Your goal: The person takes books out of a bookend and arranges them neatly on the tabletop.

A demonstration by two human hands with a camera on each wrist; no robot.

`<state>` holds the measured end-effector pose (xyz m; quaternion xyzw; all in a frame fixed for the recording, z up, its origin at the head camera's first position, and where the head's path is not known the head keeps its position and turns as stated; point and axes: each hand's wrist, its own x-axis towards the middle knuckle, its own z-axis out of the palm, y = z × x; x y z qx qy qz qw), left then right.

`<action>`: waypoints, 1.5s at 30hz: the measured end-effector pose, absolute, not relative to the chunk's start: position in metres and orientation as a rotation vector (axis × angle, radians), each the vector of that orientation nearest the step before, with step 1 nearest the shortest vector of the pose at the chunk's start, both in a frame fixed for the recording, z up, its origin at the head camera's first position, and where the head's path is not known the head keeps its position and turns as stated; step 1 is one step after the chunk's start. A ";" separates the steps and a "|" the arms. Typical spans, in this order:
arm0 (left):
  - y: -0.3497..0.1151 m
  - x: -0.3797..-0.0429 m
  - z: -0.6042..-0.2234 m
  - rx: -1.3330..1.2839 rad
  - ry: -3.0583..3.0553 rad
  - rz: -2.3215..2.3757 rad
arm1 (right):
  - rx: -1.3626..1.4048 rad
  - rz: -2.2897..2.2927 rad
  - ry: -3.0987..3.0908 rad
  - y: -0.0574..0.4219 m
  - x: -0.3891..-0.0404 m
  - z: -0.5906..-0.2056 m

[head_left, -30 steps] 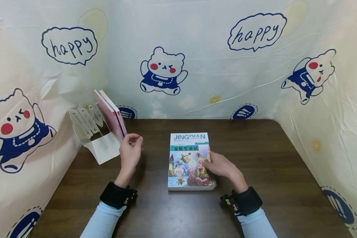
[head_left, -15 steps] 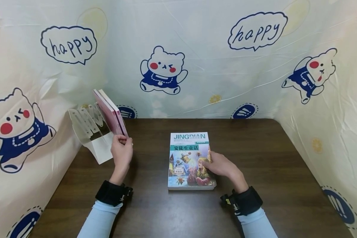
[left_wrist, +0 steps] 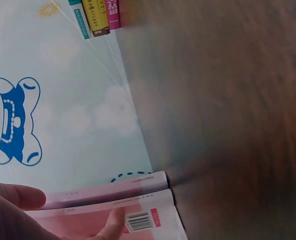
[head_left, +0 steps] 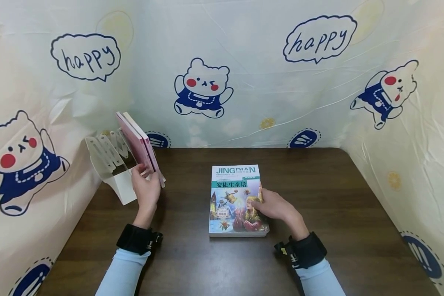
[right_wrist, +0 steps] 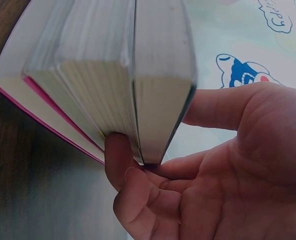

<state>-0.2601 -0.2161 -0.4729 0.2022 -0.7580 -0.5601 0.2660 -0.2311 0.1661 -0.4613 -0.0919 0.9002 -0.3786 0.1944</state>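
Note:
My left hand is at the near lower end of two pink books, which lean upright in a white folding book stand. In the left wrist view the thumb lies along one pink book and a finger presses the barcoded cover of the other, so the hand grips the pair from both sides. My right hand grips the right side of a stack of books topped by a colourful storybook. Its thumb is on the top cover; in the right wrist view, fingers curl against the stacked books.
The stack sits mid-table on a dark wooden table. Its teal, yellow and magenta spines show at the top of the left wrist view. A pale printed curtain encloses the back and both sides.
My left hand has moved left from beside the pink books onto their near ends, uncovering the right book's lower corner. The right hand and stack have not moved.

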 end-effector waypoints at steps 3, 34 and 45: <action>-0.219 -0.264 -0.476 0.540 -2.050 -1.556 | -0.258 -1.063 2.518 0.166 -0.231 -0.461; -0.234 -0.266 -0.476 0.325 -2.298 -1.461 | -0.246 -1.060 2.514 0.166 -0.230 -0.461; -0.236 -0.269 -0.474 0.291 -2.401 -1.122 | -0.246 -1.074 2.508 0.167 -0.232 -0.461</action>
